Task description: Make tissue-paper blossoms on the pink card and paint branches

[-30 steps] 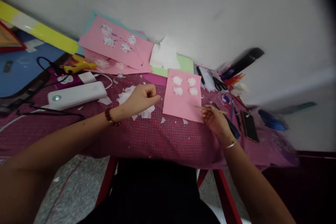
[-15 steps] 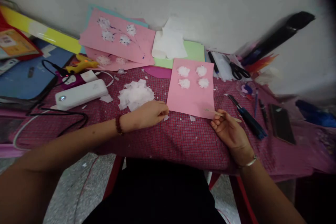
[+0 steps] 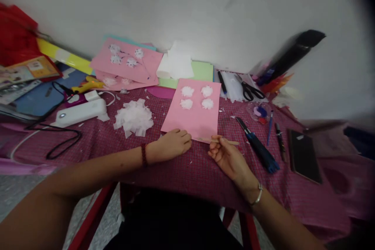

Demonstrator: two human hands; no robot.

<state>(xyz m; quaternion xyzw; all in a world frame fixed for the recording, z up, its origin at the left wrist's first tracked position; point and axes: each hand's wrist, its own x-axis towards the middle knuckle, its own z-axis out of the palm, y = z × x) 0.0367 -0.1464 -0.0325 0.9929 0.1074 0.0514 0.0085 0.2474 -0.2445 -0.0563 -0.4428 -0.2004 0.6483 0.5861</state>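
Your right hand [image 3: 227,156], at center frame, pinches a thin wooden stick [image 3: 227,141] beside the pink card [image 3: 193,119]. Your left hand [image 3: 172,144] rests curled and empty on the card's lower edge.

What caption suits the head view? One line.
Left hand rests at the near edge of the pink card; right hand holds a wooden stick.

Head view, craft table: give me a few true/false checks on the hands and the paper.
The right hand holds a thin wooden stick. True.
The pink sheet carries six white tufts. False: four.
The left hand rests on the pink sheet's near edge. True.
The scissors lie in the left hand. False: they lie untouched, beyond the sheet's far right corner.
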